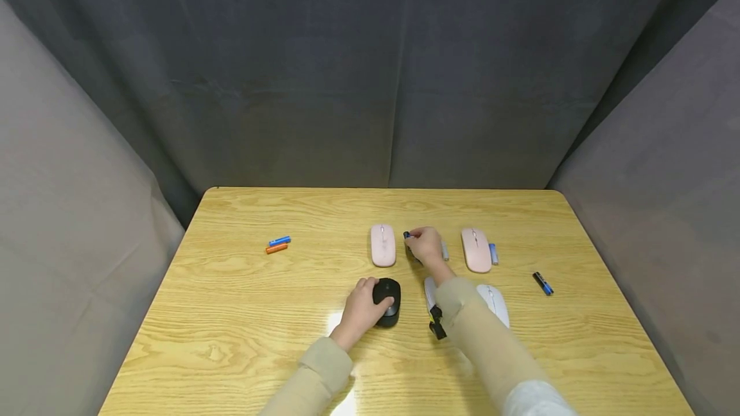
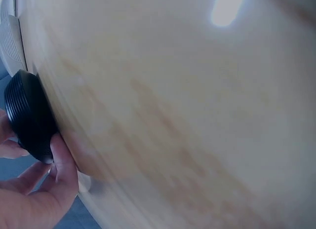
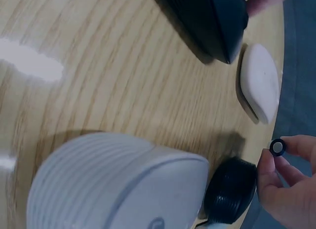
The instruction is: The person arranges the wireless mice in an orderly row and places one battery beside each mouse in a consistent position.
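My left hand holds a black mouse on the table, thumb on one side and fingers on the other. In the left wrist view the mouse shows its ribbed side between thumb and fingers. My right hand pinches a small black-and-blue battery between thumb and fingertips, farther back. The right wrist view shows the battery end-on, its metal end facing the camera. Close beside that hand, another black mouse sits on the table, mostly covered by the hand in the head view.
Pink mice stand either side of my right hand. White mice lie near my right sleeve. Loose batteries include a blue one, an orange one, another blue one and a black-blue one.
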Demonstrator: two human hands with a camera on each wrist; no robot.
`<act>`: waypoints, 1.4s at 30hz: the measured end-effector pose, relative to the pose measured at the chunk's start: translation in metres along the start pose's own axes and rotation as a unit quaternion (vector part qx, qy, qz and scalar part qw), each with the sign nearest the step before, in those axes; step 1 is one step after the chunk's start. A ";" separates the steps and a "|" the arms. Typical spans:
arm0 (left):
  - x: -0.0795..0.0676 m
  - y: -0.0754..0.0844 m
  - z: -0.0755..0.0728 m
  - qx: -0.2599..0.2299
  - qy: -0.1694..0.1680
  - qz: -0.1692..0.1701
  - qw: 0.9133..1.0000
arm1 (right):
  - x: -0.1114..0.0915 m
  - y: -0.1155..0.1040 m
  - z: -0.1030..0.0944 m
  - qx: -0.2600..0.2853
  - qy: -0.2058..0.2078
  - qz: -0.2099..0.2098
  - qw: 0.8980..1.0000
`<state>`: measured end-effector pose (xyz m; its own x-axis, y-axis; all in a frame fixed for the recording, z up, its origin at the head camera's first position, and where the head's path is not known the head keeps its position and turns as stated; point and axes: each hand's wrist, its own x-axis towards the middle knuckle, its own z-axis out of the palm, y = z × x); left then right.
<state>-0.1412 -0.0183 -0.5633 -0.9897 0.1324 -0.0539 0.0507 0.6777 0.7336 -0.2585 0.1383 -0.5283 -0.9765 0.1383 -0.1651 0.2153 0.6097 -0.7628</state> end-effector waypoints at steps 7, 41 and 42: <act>-0.001 0.001 0.000 -0.004 -0.001 -0.004 1.000 | -0.001 -0.002 0.012 -0.062 -0.002 0.000 0.998; 0.000 0.000 0.000 0.001 0.002 0.001 1.000 | -0.010 0.001 0.034 -0.176 0.025 -0.053 0.983; 0.000 0.000 0.000 0.000 0.002 0.001 1.000 | -0.011 0.001 0.034 -0.177 0.023 -0.054 0.983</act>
<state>-0.1409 -0.0187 -0.5636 -0.9903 0.1303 -0.0490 0.0530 0.6780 0.7332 -0.2479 0.1109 -0.5491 -0.9943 0.0884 -0.0600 0.1067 0.8544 -0.5085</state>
